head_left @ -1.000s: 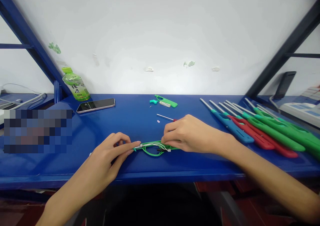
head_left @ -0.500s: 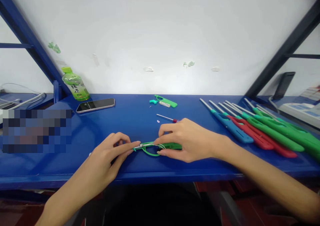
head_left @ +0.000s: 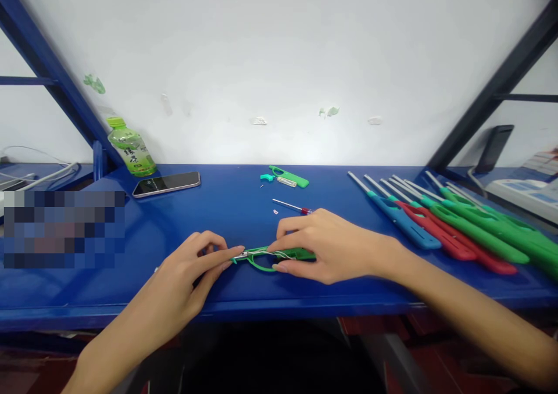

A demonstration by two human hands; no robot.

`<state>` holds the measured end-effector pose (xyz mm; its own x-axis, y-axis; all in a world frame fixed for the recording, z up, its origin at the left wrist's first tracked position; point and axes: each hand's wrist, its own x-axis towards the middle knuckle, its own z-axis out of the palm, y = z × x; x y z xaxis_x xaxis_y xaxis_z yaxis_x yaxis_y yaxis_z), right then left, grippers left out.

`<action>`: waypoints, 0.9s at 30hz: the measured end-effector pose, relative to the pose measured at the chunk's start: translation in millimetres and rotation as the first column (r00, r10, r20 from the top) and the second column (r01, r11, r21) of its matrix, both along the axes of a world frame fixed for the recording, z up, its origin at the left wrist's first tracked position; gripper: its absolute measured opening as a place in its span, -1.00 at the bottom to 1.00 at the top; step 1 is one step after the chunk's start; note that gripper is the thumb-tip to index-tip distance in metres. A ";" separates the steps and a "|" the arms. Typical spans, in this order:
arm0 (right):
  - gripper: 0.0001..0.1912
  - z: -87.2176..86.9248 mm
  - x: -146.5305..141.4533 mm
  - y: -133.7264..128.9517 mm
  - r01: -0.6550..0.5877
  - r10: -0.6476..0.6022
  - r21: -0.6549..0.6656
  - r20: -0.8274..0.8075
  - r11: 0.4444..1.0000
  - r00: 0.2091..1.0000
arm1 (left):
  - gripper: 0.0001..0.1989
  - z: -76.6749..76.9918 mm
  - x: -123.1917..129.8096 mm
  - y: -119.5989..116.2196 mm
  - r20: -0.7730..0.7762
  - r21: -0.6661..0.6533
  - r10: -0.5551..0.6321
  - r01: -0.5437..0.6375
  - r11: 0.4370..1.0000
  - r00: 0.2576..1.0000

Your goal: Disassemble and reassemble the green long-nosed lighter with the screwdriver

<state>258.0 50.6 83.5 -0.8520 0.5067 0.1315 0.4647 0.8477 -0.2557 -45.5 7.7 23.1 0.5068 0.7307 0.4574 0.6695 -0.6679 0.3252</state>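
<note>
A green long-reach lighter (head_left: 260,268) lies opened up on the blue table (head_left: 218,208), with thin pale wires (head_left: 283,254) showing along its inside. My left hand (head_left: 192,269) pinches its front end, where the metal tube meets the casing; the tube is mostly hidden under my fingers. My right hand (head_left: 326,246) is curled over the handle part, index finger and thumb on either side of the casing by the wires. Behind my right hand a screwdriver (head_left: 290,205) with a red end is partly covered. A tiny white piece (head_left: 275,212) sits beside it.
Further back lie a green casing half (head_left: 299,179), a clear fuel tank (head_left: 286,182) and a turquoise part (head_left: 267,177). Several lighters (head_left: 418,225) in blue, red and green are lined up at right. A phone (head_left: 168,183) and a green bottle (head_left: 133,150) stand at left.
The wires by my right fingertips have shifted slightly and lie flatter over the casing. Both hands stay almost in place.
</note>
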 end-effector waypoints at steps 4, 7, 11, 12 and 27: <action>-0.69 -0.8 0.3 0.2 0.005 -0.005 -0.006 -0.009 1.000 1.000 | -0.67 -0.8 -0.1 0.3 -0.004 -0.003 0.005 -0.005 1.000 1.000; -0.70 -1.1 0.4 -0.4 0.005 -0.005 -0.006 -0.027 1.000 1.000 | -0.67 -1.7 -0.7 0.6 -0.006 -0.008 0.006 -0.006 1.000 1.000; -0.66 0.1 -0.7 -1.3 -0.010 0.009 -0.023 -0.019 1.000 1.000 | -0.67 -1.9 -1.3 0.7 -0.011 -0.013 0.009 -0.009 1.000 1.000; -0.65 0.5 -1.1 -1.4 -0.009 0.009 -0.031 -0.014 0.999 1.000 | -0.67 -1.7 -1.2 0.6 -0.008 -0.012 0.010 -0.010 1.000 1.000; -0.73 3.1 0.1 -0.7 0.077 -0.077 -0.114 0.003 0.990 0.997 | -0.67 -2.4 -0.3 1.1 0.005 -0.002 0.012 -0.012 1.000 1.000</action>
